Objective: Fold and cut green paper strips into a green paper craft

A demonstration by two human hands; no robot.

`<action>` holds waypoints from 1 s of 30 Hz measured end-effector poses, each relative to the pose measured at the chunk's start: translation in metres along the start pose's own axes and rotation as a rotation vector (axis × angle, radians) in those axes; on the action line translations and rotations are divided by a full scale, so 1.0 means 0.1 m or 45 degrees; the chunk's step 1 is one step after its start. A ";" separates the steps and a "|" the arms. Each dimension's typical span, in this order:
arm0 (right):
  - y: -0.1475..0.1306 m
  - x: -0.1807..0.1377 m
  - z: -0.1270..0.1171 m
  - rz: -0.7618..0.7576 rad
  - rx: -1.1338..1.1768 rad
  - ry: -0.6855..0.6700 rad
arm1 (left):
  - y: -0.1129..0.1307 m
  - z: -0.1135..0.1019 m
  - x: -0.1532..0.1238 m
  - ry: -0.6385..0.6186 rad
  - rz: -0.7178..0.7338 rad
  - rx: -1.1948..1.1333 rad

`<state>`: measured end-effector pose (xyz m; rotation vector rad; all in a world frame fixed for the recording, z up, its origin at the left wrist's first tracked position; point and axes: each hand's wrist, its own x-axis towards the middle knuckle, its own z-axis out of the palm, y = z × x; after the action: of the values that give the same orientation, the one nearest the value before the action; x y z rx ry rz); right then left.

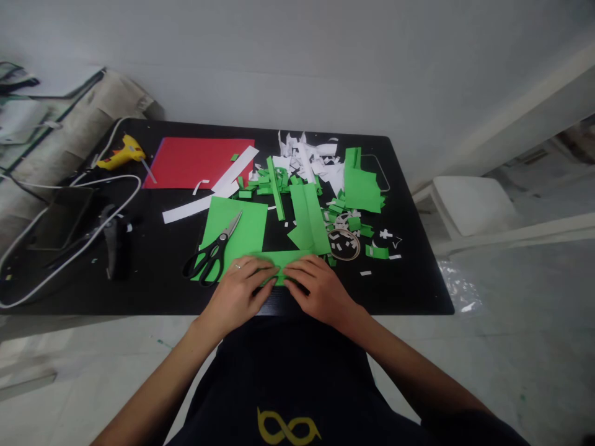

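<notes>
L hand (239, 288): palm down, fingers close together, tips pressing on the green strip (283, 257). We see a ring on one finger.
R hand (316, 286): same pose, tips meeting the L hand's at the strip's middle. We can't tell if the thumbs hook under the edge.
Green strip: 1, flat on the table (418, 291) by its near edge, partly under both hands, far edge showing just beyond the fingertips.
Just left of L hand: scissors (212, 253), 1 pair, lying on a green sheet (244, 226), blades pointing away from us.
Just beyond R hand: folded green piece (309, 226), 1. To its right a tape roll (344, 243), 1, w/ scraps inside.
Farther out: white strips (211, 195), we count 2 long ones. Scrap heap (297, 167), green + white, too many to count.
Far left: red sheet (199, 162), 1. Glue gun (121, 153), 1, w/ white cable (69, 248) looping nearer.
Risk 1: we judge the strip could skew, since the tips press only its middle & the ends lie free.
Risk 2: the strip sits near the table's edge, so a pull toward us could slide it off.
Risk 3: the scissors lie close to the L hand, so a sideways sweep could knock them.
</notes>
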<state>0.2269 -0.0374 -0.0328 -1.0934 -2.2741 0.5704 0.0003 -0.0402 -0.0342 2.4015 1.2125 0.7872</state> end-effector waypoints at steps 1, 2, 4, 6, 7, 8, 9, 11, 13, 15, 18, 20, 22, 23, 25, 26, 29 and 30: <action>0.00 -0.01 0.00 0.003 -0.001 -0.003 | 0.00 0.00 0.00 0.002 -0.009 -0.008; 0.00 -0.01 0.00 0.007 -0.002 -0.011 | 0.00 0.01 -0.01 0.002 -0.017 -0.018; 0.00 -0.02 0.01 0.017 -0.010 -0.017 | -0.01 0.02 -0.02 0.008 -0.029 -0.034; 0.00 -0.03 0.01 0.017 -0.023 -0.021 | -0.02 0.03 -0.04 0.017 -0.030 -0.040; 0.00 -0.03 0.01 0.013 -0.028 -0.024 | -0.02 0.03 -0.05 0.021 -0.028 -0.038; 0.01 -0.03 0.01 0.009 -0.032 -0.028 | -0.02 0.03 -0.06 0.022 -0.026 -0.034; 0.01 -0.03 0.01 0.004 -0.038 -0.033 | -0.02 0.04 -0.06 0.020 -0.025 -0.028; 0.01 -0.03 0.01 -0.009 -0.051 -0.041 | -0.01 0.04 -0.07 0.014 -0.022 -0.013; 0.01 -0.03 0.01 -0.019 -0.066 -0.044 | 0.00 0.04 -0.07 0.013 -0.017 -0.001; 0.00 -0.04 0.00 -0.027 -0.074 -0.042 | 0.00 0.04 -0.07 0.017 -0.004 0.011; 0.00 -0.04 0.00 -0.028 -0.078 -0.055 | 0.00 0.04 -0.07 0.017 0.024 0.034; 0.00 -0.04 0.00 -0.023 -0.082 -0.064 | 0.00 0.04 -0.07 0.021 0.035 0.046; 0.00 -0.04 -0.01 -0.025 -0.087 -0.071 | 0.00 0.04 -0.07 0.020 0.035 0.049; 0.00 -0.04 -0.01 -0.027 -0.090 -0.074 | 0.00 0.04 -0.07 0.019 0.033 0.049; 0.00 -0.04 -0.01 -0.034 -0.099 -0.081 | 0.00 0.04 -0.08 0.011 0.033 0.050; 0.00 -0.04 -0.01 -0.038 -0.107 -0.084 | 0.00 0.04 -0.08 0.007 0.038 0.055; 0.01 -0.04 0.00 -0.057 -0.134 -0.089 | 0.00 0.04 -0.08 0.001 0.058 0.076; 0.02 -0.04 0.00 -0.067 -0.141 -0.084 | 0.01 0.04 -0.08 -0.001 0.061 0.084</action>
<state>0.2297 -0.0397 -0.0352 -1.0781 -2.4093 0.4705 -0.0008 -0.0476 -0.0398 2.4922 1.2025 0.7719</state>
